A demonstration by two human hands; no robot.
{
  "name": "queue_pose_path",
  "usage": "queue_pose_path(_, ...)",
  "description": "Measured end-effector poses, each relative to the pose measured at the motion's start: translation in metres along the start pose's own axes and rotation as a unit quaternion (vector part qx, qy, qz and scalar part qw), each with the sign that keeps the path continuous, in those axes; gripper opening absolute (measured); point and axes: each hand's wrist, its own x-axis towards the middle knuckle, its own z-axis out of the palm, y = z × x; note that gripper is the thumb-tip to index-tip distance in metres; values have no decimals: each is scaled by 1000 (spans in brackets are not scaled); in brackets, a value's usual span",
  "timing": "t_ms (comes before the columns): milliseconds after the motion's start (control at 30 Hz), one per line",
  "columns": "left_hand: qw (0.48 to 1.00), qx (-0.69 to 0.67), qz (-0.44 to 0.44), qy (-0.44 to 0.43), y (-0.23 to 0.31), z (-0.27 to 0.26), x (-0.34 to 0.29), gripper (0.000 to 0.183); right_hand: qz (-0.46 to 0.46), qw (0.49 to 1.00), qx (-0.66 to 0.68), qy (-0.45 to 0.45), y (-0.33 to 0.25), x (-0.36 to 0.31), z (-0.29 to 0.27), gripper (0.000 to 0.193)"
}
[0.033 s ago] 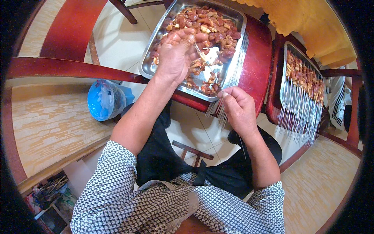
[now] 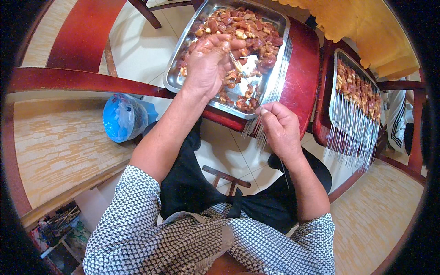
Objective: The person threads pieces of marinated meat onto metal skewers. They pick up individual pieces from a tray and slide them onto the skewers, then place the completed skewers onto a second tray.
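I take the steel tray (image 2: 183,68) of raw meat cubes (image 2: 243,27) as my landmark; it sits on a red chair seat (image 2: 302,78). My left hand (image 2: 208,66) hangs over the tray's near half, its fingers (image 2: 229,44) curled together over the meat, though I cannot tell whether they pinch a piece. A thin metal skewer (image 2: 245,75) crosses the tray's bare middle; its long axis runs diagonally, the tip pointing up and to the left toward my left fingertips, the butt end coming back over the tray's near rim. My right hand (image 2: 279,128) sits just outside that near rim, fingers pressed together around the skewer's butt. Along the tray's right edge lies a bundle of spare skewers (image 2: 275,78), lengthwise with the tray, ends overhanging toward me. Further right of the tray, a second tray (image 2: 333,91) carries loaded skewers (image 2: 357,91) in a row, handles toward me. Left of the tray, lower down, sits a blue plastic bag (image 2: 121,117).
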Motion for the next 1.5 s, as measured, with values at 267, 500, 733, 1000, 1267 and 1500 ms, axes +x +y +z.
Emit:
queue_pose_path(267, 996, -75, -37, -19, -2, -2, -2, 17, -58, 996, -56, 28, -2, -2, 9, 13)
queue_pose_path(500, 996, -83, -43, 0, -2, 1, -4, 16, -62, 995, -63, 43, 2, -3, 14, 12)
queue_pose_path(733, 995, -89, -47, 14, -3, 3, -6, 19, -78, 993, -66, 54, 4, -4, 18, 11)
queue_pose_path(1000, 993, -112, -45, 15, -8, 2, -7, 21, -87, 991, -79, 60, 6, -4, 23, 11)
queue_pose_path(1267, 994, -80, -78, -14, -8, -4, -6, 20, -106, 988, -101, 58, 11, 1, 25, 11)
queue_pose_path(1500, 994, -76, -81, -3, -9, -1, -8, 21, -110, 987, -96, 62, 11, 1, 27, 11)
